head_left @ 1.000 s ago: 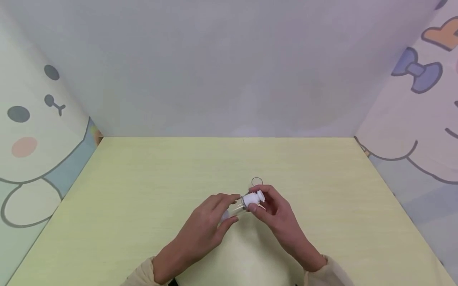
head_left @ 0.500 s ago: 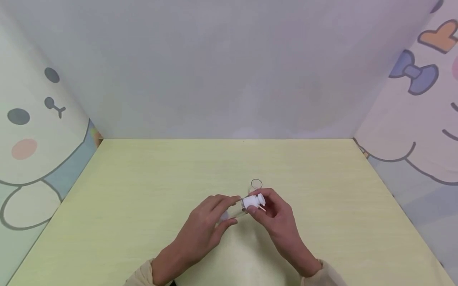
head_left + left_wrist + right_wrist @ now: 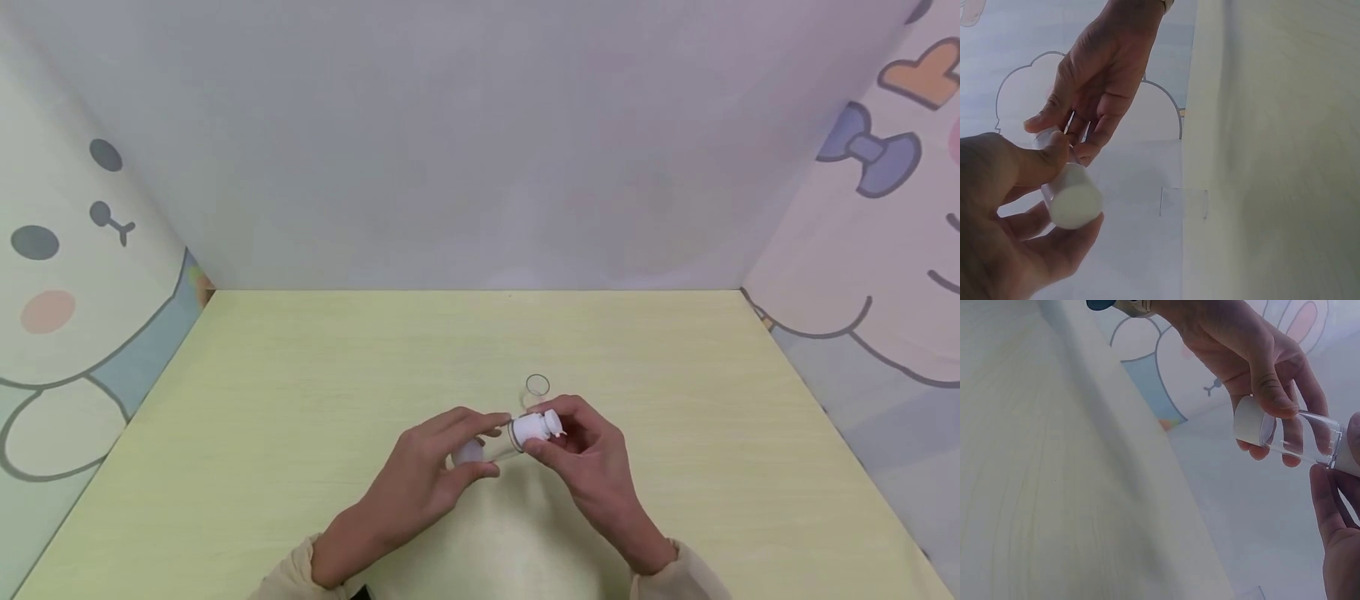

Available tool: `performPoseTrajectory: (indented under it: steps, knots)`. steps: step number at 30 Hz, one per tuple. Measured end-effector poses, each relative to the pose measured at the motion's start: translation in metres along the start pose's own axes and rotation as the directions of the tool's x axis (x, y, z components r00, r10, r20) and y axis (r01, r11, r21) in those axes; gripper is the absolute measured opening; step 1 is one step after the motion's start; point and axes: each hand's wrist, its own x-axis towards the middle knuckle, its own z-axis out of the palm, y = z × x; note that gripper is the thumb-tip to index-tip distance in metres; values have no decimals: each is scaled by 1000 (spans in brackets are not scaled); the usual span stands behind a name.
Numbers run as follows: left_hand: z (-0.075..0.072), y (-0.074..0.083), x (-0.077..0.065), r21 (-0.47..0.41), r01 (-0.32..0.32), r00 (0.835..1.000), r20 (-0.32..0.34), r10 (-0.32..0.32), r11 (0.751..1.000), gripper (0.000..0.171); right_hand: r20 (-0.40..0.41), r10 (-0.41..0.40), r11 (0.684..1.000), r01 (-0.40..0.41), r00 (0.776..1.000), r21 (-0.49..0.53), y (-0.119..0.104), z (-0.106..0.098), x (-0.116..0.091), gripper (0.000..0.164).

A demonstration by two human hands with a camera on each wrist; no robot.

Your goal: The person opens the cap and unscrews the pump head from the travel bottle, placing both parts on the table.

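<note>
Pale grey-white wall (image 3: 480,142) is rising behind a yellowish table (image 3: 300,367) whose faint streaks are running like wood grain, and smooth panels (image 3: 67,275) printed with rounded cartoon faces are flanking it on both sides. Over the near middle of the table, between the two hands, a small clear bottle (image 3: 1304,437) is lying tilted in the air, its white top (image 3: 531,427) pointing to the right. The left hand (image 3: 423,462) is curving round the other end, thumb on one side and fingers on the opposite side, holding the see-through wall beside a round, flat white base (image 3: 1077,206). The right hand (image 3: 592,454) is pinching the white top between thumb and fingers, its other fingers bending beneath. The bottle's body is looking glossy and hard, a straight-sided tube catching thin streaks of light, while the top is looking opaque and matte, stepping in from a wide collar to a narrower neck and a round end with a small tab sticking out. Just beyond the right hand's fingertips, a clear cylinder (image 3: 536,395) with a thin dark rim is standing upright on the table, and loose beige sleeves (image 3: 678,577) are covering the forearms
</note>
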Motion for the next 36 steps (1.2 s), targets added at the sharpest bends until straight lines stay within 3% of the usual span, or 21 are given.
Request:
performPoseTrajectory:
  steps: [10,16,21,26,28,30,36]
  knots:
    - [-6,1,4,-136,27,997,78,-16,990,55,36,-90,996,89,995,15,0,-4,-3,28]
    - [-8,2,5,-228,49,991,135,-19,972,55,74,-188,982,187,979,19,0,-7,-4,33]
    - [-9,1,5,-315,102,981,191,-42,944,54,119,-270,963,267,956,34,-1,-10,-3,37]
    - [-10,1,4,-411,145,972,230,-51,900,51,216,-382,924,378,899,59,-1,-14,2,39]
    - [-11,1,3,-404,137,975,217,-51,904,51,255,-405,913,402,878,67,-1,-15,5,39]
    - [-12,2,4,-379,129,979,194,-57,917,51,281,-395,916,397,875,52,-1,-15,6,40]
    - [-7,-1,2,-294,84,992,116,-52,952,52,283,-312,948,317,907,32,-5,-13,2,51]
